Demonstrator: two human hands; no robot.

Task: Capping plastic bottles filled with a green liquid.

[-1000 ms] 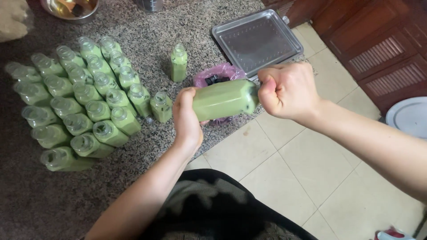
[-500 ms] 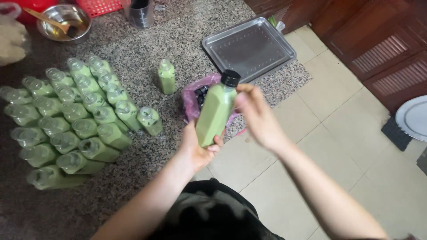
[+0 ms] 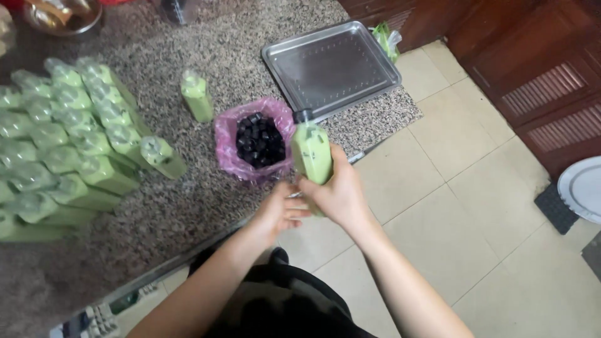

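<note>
My right hand (image 3: 341,195) grips a square bottle of green drink (image 3: 311,153) and holds it upright; a black cap (image 3: 303,116) sits on its neck. My left hand (image 3: 278,213) is just left of it, its curled fingertips against the bottle's base and my right hand. Whether those fingers grip is hidden. Right behind the bottle stands a pink plastic bag (image 3: 226,153) full of black caps (image 3: 258,141) on the speckled granite counter (image 3: 188,200).
Several green bottles (image 3: 75,144) without black caps crowd the counter's left; one (image 3: 197,95) stands apart, another (image 3: 163,158) is nearest the bag. A steel tray (image 3: 332,66) lies behind, a metal bowl (image 3: 62,15) far left. Tiled floor, wooden doors (image 3: 538,75) and a white plate (image 3: 585,188) lie right.
The bottle went from lying sideways between both hands to upright. My right hand has moved from the cap down to the body, and my left hand has slid off toward the base.
</note>
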